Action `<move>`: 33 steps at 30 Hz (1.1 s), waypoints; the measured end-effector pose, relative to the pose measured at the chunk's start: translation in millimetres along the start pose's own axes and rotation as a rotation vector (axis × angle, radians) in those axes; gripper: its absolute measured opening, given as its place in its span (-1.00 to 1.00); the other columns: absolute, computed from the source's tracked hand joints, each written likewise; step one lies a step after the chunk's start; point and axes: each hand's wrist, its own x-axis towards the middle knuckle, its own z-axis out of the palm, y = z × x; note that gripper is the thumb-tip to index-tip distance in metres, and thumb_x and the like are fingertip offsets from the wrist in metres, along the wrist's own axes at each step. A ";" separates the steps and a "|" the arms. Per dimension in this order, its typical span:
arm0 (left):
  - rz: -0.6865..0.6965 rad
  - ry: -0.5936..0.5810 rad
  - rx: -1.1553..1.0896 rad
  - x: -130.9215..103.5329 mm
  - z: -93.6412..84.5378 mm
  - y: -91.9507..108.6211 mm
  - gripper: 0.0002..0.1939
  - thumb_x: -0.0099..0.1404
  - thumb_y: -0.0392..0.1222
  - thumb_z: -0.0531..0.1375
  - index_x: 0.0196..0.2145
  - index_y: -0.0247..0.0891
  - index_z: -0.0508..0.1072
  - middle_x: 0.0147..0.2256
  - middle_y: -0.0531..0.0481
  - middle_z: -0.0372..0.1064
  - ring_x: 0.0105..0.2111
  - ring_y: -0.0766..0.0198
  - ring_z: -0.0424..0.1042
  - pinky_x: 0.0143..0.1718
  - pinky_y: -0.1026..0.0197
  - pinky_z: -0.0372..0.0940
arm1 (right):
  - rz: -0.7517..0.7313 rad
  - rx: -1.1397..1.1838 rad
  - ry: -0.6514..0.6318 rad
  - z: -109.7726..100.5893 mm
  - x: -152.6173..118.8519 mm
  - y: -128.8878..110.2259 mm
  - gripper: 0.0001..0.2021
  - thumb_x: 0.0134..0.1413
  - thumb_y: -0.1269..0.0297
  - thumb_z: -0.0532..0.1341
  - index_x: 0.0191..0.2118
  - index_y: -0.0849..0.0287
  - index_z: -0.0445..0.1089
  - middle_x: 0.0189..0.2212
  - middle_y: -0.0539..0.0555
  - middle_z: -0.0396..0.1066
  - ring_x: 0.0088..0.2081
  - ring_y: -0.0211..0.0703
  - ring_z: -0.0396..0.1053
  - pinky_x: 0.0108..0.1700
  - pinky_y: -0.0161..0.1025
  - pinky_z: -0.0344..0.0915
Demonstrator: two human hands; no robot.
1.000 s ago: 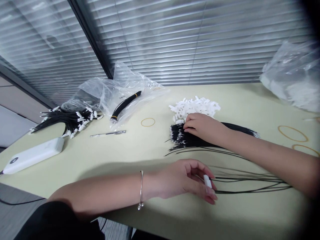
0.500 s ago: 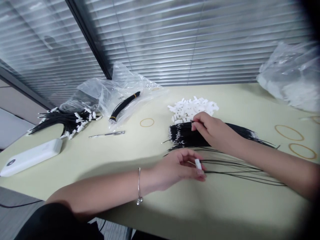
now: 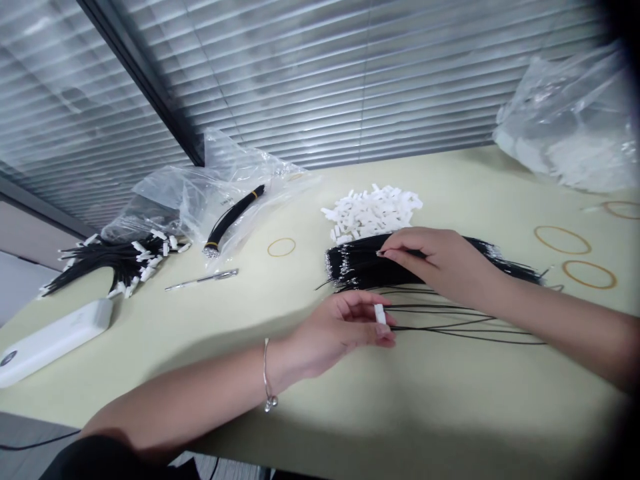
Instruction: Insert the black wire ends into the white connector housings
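Note:
Between the thumb and fingers of my left hand (image 3: 350, 321) is a white connector (image 3: 381, 314), with several thin black wires (image 3: 450, 309) running from it to the right. My right hand (image 3: 430, 257) is pinched above the pile of black wires (image 3: 363, 260), and a small metal wire tip shows at its fingertips. The wire pile has silvery ends at both sides. Just behind it lies a heap of small white connectors (image 3: 375, 210).
Finished-looking wires with white connectors (image 3: 135, 257) lie at the left, near a white device (image 3: 60, 340) and a pen (image 3: 201, 279). A tied wire bundle (image 3: 233, 220) rests on a clear bag (image 3: 175, 193). Rubber bands (image 3: 590, 274) and another bag (image 3: 565, 133) are at the right.
The view has shifted and tilted slightly. My right hand has lifted a little off the pile, and a wire tip now shows at its fingertips. My left hand still holds the connector.

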 end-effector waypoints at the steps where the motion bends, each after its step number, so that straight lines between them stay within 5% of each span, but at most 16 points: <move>1: -0.003 -0.003 0.003 0.1 0.0 0.0 -0.62 -0.01 -0.41 0.45 -0.20 -0.35 0.51 -0.34 -0.02 0.53 -0.38 0.32 0.52 -0.10 0.12 0.38 | 0.009 -0.005 -0.006 1.1 0.6 0.9 -0.73 0.26 0.11 0.09 -0.30 0.08 0.47 -0.32 0.05 0.57 -0.30 -0.10 0.49 -0.27 -0.20 0.34; 7: 0.075 0.015 -0.024 4.6 -4.3 -3.0 -0.62 -0.01 -0.39 0.46 -0.20 -0.32 0.55 -0.33 0.02 0.51 -0.37 0.33 0.53 -0.08 0.11 0.40 | 0.098 0.053 -0.107 -5.3 -3.7 -10.1 -0.75 0.25 0.11 0.10 -0.33 0.07 0.46 -0.42 0.00 0.52 -0.40 -0.17 0.44 -0.39 -0.27 0.28; 12: 0.198 0.062 -0.028 10.2 -11.8 -2.9 -0.66 0.04 -0.35 0.45 -0.19 -0.30 0.57 -0.34 0.02 0.54 -0.33 0.31 0.55 -0.02 0.07 0.39 | 0.152 0.151 -0.230 -23.3 -15.3 -33.6 -0.69 0.14 0.04 0.14 -0.53 0.04 0.40 -0.69 -0.06 0.21 -0.67 -0.28 0.10 -0.68 -0.32 -0.04; 19: 0.213 0.026 0.063 8.0 -10.5 -3.7 -0.62 0.05 -0.34 0.45 -0.13 -0.26 0.58 -0.31 0.03 0.58 -0.31 0.29 0.56 -0.06 0.08 0.43 | 0.296 0.246 -0.434 -9.4 -20.8 -30.2 -0.68 0.08 0.01 0.16 -0.57 0.06 0.41 -0.67 -0.03 0.20 -0.64 -0.27 0.07 -0.66 -0.31 -0.03; 33: 0.196 -0.002 0.005 10.3 -11.9 -2.3 -0.77 0.05 -0.35 0.46 -0.28 -0.25 0.63 -0.33 0.02 0.59 -0.29 0.33 0.55 -0.12 0.16 0.47 | 0.348 0.275 -0.428 -0.8 -20.4 -26.2 -0.69 0.03 0.04 0.19 -0.59 0.08 0.40 -0.69 -0.03 0.15 -0.64 -0.28 0.02 -0.66 -0.30 -0.09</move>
